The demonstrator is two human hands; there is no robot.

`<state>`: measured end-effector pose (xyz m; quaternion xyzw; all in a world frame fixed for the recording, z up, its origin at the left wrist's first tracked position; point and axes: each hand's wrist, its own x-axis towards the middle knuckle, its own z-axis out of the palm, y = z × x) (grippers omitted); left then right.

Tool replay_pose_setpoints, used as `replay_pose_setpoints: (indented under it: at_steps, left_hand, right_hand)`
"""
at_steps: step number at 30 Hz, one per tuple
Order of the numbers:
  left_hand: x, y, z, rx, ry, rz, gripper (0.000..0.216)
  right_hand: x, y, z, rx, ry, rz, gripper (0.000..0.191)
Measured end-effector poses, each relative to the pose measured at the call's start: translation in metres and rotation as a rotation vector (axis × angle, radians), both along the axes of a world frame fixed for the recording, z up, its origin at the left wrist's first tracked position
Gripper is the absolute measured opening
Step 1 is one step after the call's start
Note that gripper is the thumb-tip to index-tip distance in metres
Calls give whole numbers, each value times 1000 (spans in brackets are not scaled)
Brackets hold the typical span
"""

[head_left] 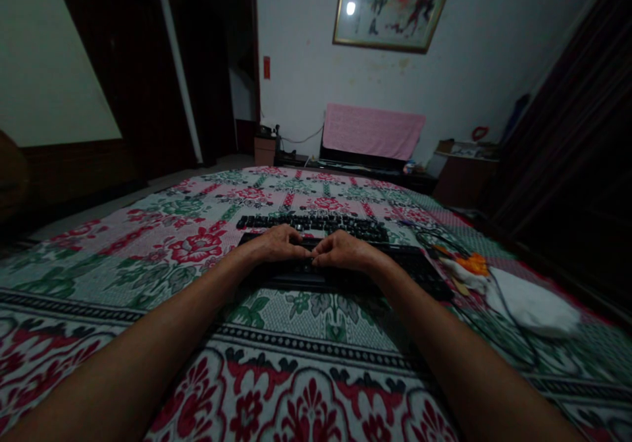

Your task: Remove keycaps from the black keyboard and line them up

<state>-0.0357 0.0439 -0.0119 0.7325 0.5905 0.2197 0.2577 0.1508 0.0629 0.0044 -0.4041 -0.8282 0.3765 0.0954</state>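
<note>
Two black keyboards lie on a flowered bedspread (pixel 197 257). The nearer keyboard (pixel 419 267) lies under both my hands; the farther keyboard (pixel 345 224) lies just behind it. My left hand (pixel 276 243) and my right hand (pixel 343 251) rest side by side on the nearer keyboard, knuckles up and fingers curled, fingertips meeting at a small spot in the middle. Whatever sits between the fingertips is too small and dark to make out.
A white cloth (pixel 528 303) with an orange item (pixel 476 263) and a black cable (pixel 498 297) lie to the right of the keyboards. Beyond the bed stand a low cabinet with a pink cloth (pixel 372 131), a small side table (pixel 266 149) and a framed picture (pixel 390 8).
</note>
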Motion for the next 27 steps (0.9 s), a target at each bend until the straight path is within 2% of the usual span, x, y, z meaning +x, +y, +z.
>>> replay_pose_setpoints:
  at_steps: [10, 20, 24, 27]
  left_hand:
    - [5, -4, 5, 37, 142, 24, 50]
    - [4, -5, 6, 45, 125, 20, 44]
    - [7, -8, 10, 29, 117, 29, 50]
    - [10, -11, 13, 19, 138, 68, 56]
  right_hand:
    - [3, 3, -2, 12, -7, 64, 27]
    - [-1, -2, 4, 125, -117, 61, 27]
    - [-4, -4, 6, 178, -154, 51, 25]
    - [-3, -5, 7, 146, -138, 45, 26]
